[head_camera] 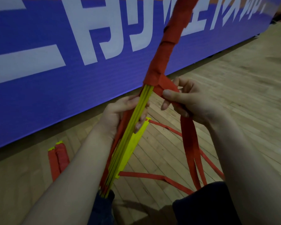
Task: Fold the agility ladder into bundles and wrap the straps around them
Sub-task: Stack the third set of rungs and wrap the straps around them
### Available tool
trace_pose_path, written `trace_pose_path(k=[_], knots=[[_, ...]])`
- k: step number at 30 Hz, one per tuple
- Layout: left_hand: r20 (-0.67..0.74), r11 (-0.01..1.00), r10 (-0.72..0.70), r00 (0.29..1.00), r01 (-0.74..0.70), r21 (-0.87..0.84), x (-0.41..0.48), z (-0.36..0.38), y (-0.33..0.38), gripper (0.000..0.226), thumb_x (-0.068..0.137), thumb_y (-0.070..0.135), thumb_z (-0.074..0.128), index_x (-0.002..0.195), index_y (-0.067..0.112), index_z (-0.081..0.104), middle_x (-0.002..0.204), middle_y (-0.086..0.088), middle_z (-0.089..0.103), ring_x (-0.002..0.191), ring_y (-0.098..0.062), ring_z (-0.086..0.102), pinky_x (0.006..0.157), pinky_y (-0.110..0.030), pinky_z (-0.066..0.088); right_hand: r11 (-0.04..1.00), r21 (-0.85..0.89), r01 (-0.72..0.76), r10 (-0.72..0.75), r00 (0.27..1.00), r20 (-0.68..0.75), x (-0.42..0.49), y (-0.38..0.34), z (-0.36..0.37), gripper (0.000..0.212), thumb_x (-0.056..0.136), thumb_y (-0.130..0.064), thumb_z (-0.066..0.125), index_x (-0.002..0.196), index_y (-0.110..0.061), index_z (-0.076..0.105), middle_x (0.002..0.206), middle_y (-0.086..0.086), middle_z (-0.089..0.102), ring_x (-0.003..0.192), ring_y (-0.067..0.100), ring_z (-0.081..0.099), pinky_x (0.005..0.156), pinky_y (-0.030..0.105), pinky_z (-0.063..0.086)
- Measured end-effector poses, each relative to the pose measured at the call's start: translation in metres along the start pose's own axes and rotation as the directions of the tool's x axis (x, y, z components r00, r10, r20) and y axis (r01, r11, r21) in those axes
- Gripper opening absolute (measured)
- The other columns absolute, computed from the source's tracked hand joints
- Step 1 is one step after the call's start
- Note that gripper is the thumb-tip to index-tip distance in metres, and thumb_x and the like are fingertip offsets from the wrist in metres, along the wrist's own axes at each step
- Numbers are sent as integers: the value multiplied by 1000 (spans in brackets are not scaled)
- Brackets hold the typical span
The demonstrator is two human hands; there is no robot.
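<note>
A bundle of stacked yellow rungs [136, 120] runs from my lap up to the top of the view. Its upper half is wound in red strap [165, 46]. My left hand [120, 116] grips the bare yellow part of the bundle at the middle. My right hand [183, 99] pinches the red strap just below the last turn, to the right of the bundle. The loose strap [190, 151] hangs down from that hand. One more yellow rung [133, 146] lies flat on the floor under the bundle, with red straps trailing from it.
Two wrapped red bundles [58, 159] lie on the wooden floor [225, 82] at the left, by the foot of a blue banner wall [39, 78] with white lettering. Loose red straps [161, 177] spread across the floor near my dark-clothed knees [201, 205].
</note>
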State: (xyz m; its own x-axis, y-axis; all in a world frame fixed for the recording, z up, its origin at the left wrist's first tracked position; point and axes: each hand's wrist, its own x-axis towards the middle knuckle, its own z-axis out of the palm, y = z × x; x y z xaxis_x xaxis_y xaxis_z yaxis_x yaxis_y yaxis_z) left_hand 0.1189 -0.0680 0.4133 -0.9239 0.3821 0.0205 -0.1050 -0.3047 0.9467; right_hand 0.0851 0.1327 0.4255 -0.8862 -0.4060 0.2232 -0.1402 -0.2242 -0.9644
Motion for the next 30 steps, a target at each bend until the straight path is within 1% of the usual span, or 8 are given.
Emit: trace_pose_path(k=[2,7,13,18,23,25,27,30], knots=[[-5,999,15,1000,-15,33,2,-9,4,48,61,32,79,95,4,61,60,-6,58,41,-16,52,39,-19,39,1000,-27,-9,8,1000,-15,-1,0,0,22,77,-14,66,74,-8,45,66,15,71,23,12,34,29,14,22],[-49,992,-47,998,53,115,3,-14,13,43,73,44,50,82,6,67,63,-12,60,45,-23,53,44,-21,39,992,-119,-42,33,997,-75,0,2,-3,22,76,-18,68,73,-9,48,73,19,72,31,16,48,32,18,33],[-149,978,61,987,-29,209,4,-16,12,14,79,21,63,80,7,59,62,-7,63,45,-17,58,44,-21,44,990,-121,-68,59,995,-78,0,0,-4,21,78,-20,67,76,-4,53,72,20,71,43,21,58,46,26,51],[-280,964,152,948,-81,252,7,-10,11,16,83,20,64,87,6,58,61,-6,66,46,-14,62,44,-21,48,976,-205,-74,56,994,-93,1,1,-2,43,83,-23,66,105,12,55,60,12,64,37,18,50,38,23,39],[-370,928,235,899,-95,359,15,-6,-2,15,91,14,66,89,12,51,73,-7,72,64,-18,71,62,-35,58,943,-316,-108,42,977,-208,6,5,8,17,96,-19,59,98,-1,59,82,25,69,38,9,41,36,23,26],[-393,874,280,876,-63,483,18,-5,-9,20,91,18,68,87,15,48,77,-7,73,72,-19,73,69,-46,60,934,-327,-143,63,968,-243,7,6,14,13,97,-21,58,89,-11,57,76,29,62,45,13,36,44,28,23],[-394,785,344,852,-31,619,17,-2,-12,24,90,24,70,84,19,47,80,-7,73,73,-19,73,73,-50,59,949,-279,-144,64,959,-276,8,8,20,18,97,-17,57,81,-15,51,57,7,48,45,11,33,44,27,23],[-319,525,467,825,31,850,13,7,-13,28,93,32,63,86,18,41,75,-3,64,74,-28,63,66,-43,48,960,-246,-133,49,945,-323,10,9,31,12,95,-18,60,90,-11,52,59,0,41,43,5,35,42,21,26]])
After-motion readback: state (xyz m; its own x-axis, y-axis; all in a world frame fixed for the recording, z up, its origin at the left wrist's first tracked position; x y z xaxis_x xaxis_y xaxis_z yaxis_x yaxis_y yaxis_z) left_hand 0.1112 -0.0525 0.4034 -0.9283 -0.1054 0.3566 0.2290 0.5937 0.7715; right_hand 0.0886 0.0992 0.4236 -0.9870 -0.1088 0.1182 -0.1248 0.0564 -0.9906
